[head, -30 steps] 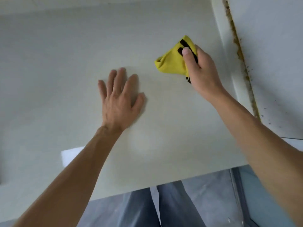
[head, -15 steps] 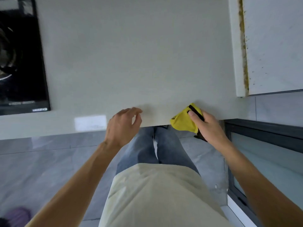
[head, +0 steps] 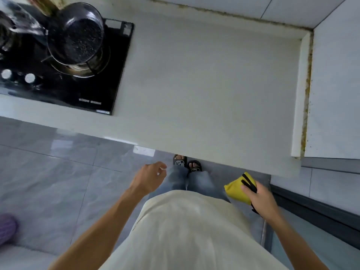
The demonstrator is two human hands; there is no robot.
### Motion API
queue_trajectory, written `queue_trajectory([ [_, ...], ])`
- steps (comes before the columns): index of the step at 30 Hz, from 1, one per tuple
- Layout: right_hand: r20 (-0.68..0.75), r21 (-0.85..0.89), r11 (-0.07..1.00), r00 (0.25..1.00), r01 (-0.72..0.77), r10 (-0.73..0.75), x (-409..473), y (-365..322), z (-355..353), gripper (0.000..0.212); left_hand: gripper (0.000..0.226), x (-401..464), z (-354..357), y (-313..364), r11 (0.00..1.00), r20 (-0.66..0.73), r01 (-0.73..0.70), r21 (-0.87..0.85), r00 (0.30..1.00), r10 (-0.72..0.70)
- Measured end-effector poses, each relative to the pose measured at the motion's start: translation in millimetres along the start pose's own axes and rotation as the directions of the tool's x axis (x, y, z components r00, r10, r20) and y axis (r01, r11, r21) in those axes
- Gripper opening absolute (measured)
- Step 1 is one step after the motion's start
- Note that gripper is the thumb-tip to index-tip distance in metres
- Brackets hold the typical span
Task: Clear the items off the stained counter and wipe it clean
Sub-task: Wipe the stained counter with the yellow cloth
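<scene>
The pale counter [head: 210, 88] lies bare between the stove and the right wall. My right hand [head: 261, 199] grips a folded yellow cloth [head: 238, 189] with black stripes, held below the counter's front edge, over the floor. My left hand [head: 150, 177] hangs off the counter in front of my legs, fingers loosely curled, holding nothing.
A black glass gas stove [head: 74, 88] is set into the counter at the left, with a dark speckled pot [head: 78, 34] on its burner. Brown grime lines the seam by the right wall [head: 306, 90]. Grey floor tiles lie below; a purple object [head: 6, 228] sits at the lower left.
Both hands came off the counter and dropped below its front edge. The view pulled back, showing the stove, the pot and my body. The right hand kept the cloth.
</scene>
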State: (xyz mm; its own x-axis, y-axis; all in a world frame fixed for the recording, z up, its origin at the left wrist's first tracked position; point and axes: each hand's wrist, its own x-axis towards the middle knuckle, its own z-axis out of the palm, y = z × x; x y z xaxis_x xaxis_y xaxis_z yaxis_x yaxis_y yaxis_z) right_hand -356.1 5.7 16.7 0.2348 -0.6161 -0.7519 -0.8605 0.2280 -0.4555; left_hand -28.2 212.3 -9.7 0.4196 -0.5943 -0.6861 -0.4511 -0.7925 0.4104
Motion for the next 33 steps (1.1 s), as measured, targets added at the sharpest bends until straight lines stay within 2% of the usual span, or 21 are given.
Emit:
queue_trajectory([
  [4, 0.087, -0.17, 0.981, 0.993, 0.096, -0.082, 21, -10, -6, 0.016, 0.03, -25, 18, -19, 0.985, -0.06, 0.115, -0.126, 0.991, -0.123],
  [10, 0.168, -0.304, 0.922, 0.966, 0.239, -0.195, 47, -42, -8, 0.027, 0.032, -60, 56, -39, 0.945, -0.079, 0.244, -0.22, 0.961, -0.266],
  [15, 0.247, -0.324, 0.886, 0.934, 0.33, -0.258, 52, -79, 12, 0.016, 0.031, -92, 88, -56, 0.884, -0.061, 0.367, -0.29, 0.915, -0.4],
  [20, 0.358, -0.378, 0.814, 0.881, 0.44, -0.31, 48, -130, 52, 0.011, 0.025, -127, 112, -82, 0.794, -0.024, 0.462, -0.396, 0.859, -0.512],
  [26, 0.455, -0.389, 0.757, 0.824, 0.525, -0.338, 34, -190, 117, 0.018, 0.02, -161, 118, -136, 0.632, 0.069, 0.572, -0.523, 0.767, -0.638],
  [33, 0.434, -0.43, 0.741, 0.838, 0.515, -0.331, 18, -225, 186, 0.019, 0.021, -171, 81, -212, 0.568, 0.106, 0.594, -0.57, 0.738, -0.666],
])
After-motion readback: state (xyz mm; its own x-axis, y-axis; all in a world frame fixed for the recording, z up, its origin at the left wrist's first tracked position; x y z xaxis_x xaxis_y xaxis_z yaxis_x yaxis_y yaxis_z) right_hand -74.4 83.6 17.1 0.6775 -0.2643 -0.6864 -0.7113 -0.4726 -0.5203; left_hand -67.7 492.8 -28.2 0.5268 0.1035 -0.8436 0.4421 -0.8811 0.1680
